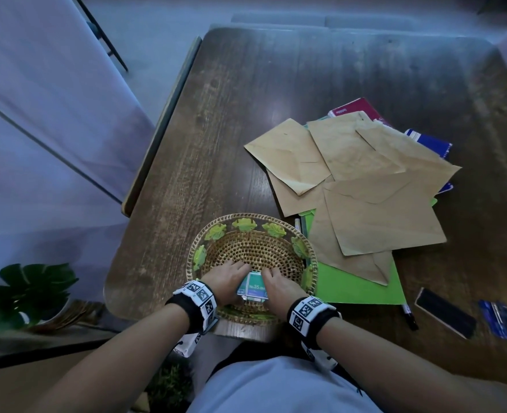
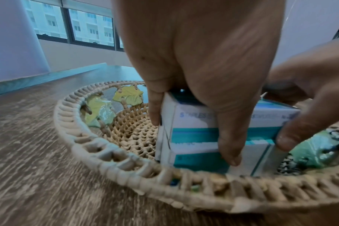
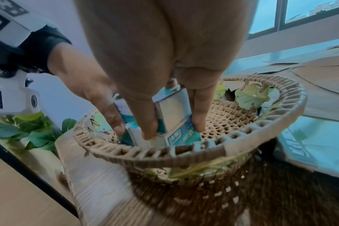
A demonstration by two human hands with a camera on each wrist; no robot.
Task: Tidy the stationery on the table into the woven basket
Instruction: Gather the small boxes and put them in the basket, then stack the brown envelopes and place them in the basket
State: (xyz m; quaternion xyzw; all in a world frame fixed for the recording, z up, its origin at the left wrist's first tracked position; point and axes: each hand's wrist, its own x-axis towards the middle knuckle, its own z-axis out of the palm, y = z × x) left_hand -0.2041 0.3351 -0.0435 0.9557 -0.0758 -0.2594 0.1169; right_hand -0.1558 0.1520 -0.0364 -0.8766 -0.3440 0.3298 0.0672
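A round woven basket (image 1: 213,231) with green leaf ornaments sits at the table's near edge. Inside its near side stands a stack of white-and-teal staple boxes (image 1: 253,289). My left hand (image 1: 231,278) grips the stack's left side and my right hand (image 1: 276,283) grips its right side. In the left wrist view the thumb and fingers of the left hand (image 2: 194,130) pinch the staple boxes (image 2: 195,136) above the basket (image 2: 106,151) floor. In the right wrist view the right hand (image 3: 174,126) pinches the staple boxes (image 3: 174,116) low inside the basket (image 3: 261,126).
Right of the basket lie several brown envelopes (image 1: 365,180) over a green folder (image 1: 362,284), with red (image 1: 362,107) and blue notebooks (image 1: 430,143) behind. A marker (image 1: 410,315), a black eraser block (image 1: 445,315) and a blue packet (image 1: 496,318) lie at the near right. A plant (image 1: 31,293) stands on the floor at left.
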